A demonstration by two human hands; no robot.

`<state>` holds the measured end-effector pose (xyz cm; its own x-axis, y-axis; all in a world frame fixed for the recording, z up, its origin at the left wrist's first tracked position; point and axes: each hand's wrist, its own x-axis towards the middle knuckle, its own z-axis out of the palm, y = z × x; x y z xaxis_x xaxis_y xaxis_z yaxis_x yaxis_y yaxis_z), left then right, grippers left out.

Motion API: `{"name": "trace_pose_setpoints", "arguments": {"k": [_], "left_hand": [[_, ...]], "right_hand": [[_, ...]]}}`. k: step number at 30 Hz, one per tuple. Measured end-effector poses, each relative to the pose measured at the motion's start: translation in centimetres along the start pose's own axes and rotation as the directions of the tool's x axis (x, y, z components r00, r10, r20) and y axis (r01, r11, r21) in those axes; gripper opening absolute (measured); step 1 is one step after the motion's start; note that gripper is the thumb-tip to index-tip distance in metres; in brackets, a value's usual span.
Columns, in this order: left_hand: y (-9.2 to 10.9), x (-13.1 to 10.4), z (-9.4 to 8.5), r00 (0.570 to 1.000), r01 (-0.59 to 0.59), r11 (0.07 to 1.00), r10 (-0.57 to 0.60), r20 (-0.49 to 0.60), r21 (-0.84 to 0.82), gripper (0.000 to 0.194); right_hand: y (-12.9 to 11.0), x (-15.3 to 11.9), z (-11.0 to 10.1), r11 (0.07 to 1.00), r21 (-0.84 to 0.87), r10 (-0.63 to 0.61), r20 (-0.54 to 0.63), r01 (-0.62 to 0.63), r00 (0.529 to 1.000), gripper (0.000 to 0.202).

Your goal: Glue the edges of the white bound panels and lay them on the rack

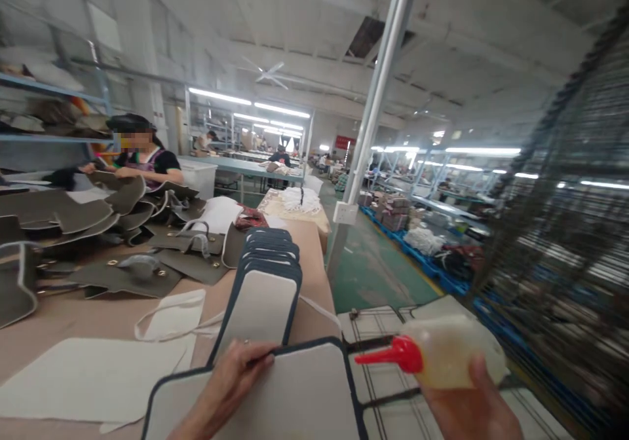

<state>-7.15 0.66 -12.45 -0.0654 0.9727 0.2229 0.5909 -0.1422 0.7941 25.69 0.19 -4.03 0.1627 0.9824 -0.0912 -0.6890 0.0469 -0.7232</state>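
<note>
Panels (263, 302) on tan table (314, 256) beside green floor (373, 273)

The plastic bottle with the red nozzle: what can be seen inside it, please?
Yellowish contents show through the translucent bottle, low and near the red nozzle. Whatever lies behind the right hand or inside the nozzle cannot be seen.

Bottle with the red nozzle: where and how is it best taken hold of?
Probably around the bottle's broad body, from the right and below, as the right hand has it. It is held sideways, the narrow nozzle pointing left, so this side leaves the tip free, and the rounded body offers the widest grip.
</note>
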Motion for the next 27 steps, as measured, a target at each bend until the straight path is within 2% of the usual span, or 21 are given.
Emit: {"name": "trace_pose_setpoints", "arguments": {"k": [3, 5, 10, 14, 17, 22, 27], "left_hand": [[3.6, 1.5, -1.0, 0.966, -0.109, 0.993, 0.094, 0.239, 0.049, 0.026], [5.8, 2.3, -1.3, 0.932, -0.133, 0.991, 0.114, 0.345, 0.031, 0.022], [10.1, 3.5, -1.3, 0.843, -0.233, 0.969, 0.243, 0.479, -0.081, 0.018], [12.7, 4.0, -1.3, 0.768, -0.271, 0.953, 0.298, 0.567, -0.134, 0.015], [14.2, 4.3, -1.1, 0.705, -0.284, 0.949, 0.304, 0.641, -0.137, 0.014], [15.4, 4.3, -1.2, 0.607, -0.418, 0.9, 0.375, 0.701, -0.12, 0.023], [15.7, 4.1, -1.7, 0.583, -0.48, 0.87, 0.413, 0.699, -0.113, 0.025]], "right_hand": [[-2.5, -1.4, -0.6, 0.996, -0.051, -0.071, -0.044, 0.069, 0.996, 0.054], [-3.6, -2.5, -0.7, 0.981, -0.122, -0.158, -0.078, 0.148, 0.984, 0.065], [-5.5, -4.8, -1.2, 0.935, -0.26, -0.289, -0.171, 0.24, 0.942, 0.072], [-7.0, -6.3, -2.3, 0.882, -0.316, -0.39, -0.068, 0.351, 0.918, 0.067], [-8.0, -7.0, -3.3, 0.851, -0.363, -0.394, 0.038, 0.38, 0.919, 0.065], [-8.6, -7.3, -3.2, 0.869, -0.361, -0.328, 0.088, 0.337, 0.94, 0.066], [-8.5, -7.4, -1.6, 0.859, -0.358, -0.357, 0.092, 0.366, 0.93, 0.061]]}}
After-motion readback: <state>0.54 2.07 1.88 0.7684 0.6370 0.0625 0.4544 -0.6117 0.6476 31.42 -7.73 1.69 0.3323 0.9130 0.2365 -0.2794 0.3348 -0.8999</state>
